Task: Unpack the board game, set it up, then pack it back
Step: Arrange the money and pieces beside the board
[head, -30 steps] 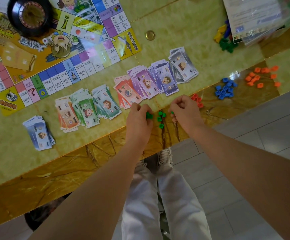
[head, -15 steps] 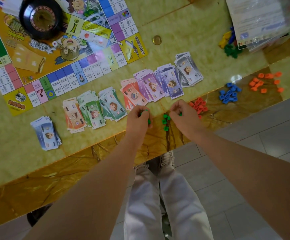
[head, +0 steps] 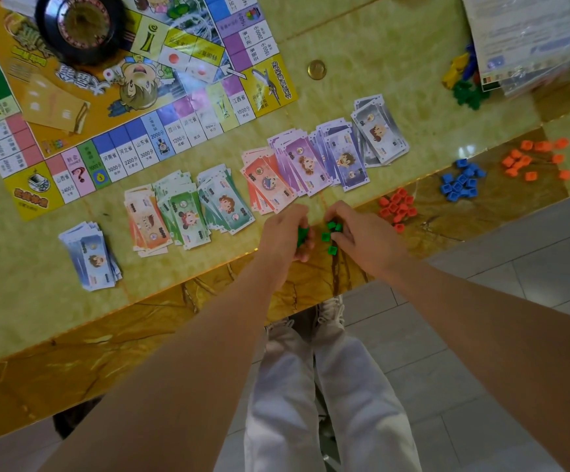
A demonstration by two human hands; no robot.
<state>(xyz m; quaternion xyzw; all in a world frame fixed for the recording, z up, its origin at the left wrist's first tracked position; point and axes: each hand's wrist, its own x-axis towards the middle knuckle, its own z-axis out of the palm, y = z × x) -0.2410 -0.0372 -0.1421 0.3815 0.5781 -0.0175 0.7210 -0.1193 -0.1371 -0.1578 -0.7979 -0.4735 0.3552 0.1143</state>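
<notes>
Small green plastic houses point(head: 328, 237) lie near the table's front edge between my hands. My left hand point(head: 285, 235) is curled around some green houses, which show between its fingers. My right hand point(head: 362, 233) pinches at the loose green houses with its fingertips. The game board point(head: 113, 107) lies open at the back left with a black roulette wheel point(head: 79, 27) on it. Stacks of play money point(head: 273, 168) run in a row in front of the board.
Piles of red houses point(head: 396, 209), blue houses point(head: 460, 181) and orange houses point(head: 532, 159) sit to the right. A gold coin point(head: 317, 69), mixed coloured pieces point(head: 462, 80) and a plastic-wrapped box point(head: 528, 39) are at the back right. The table edge point(head: 174, 301) runs diagonally.
My hands have drawn closer together around the green houses, and the left hand has closed further on those it holds. The view has shifted slightly.
</notes>
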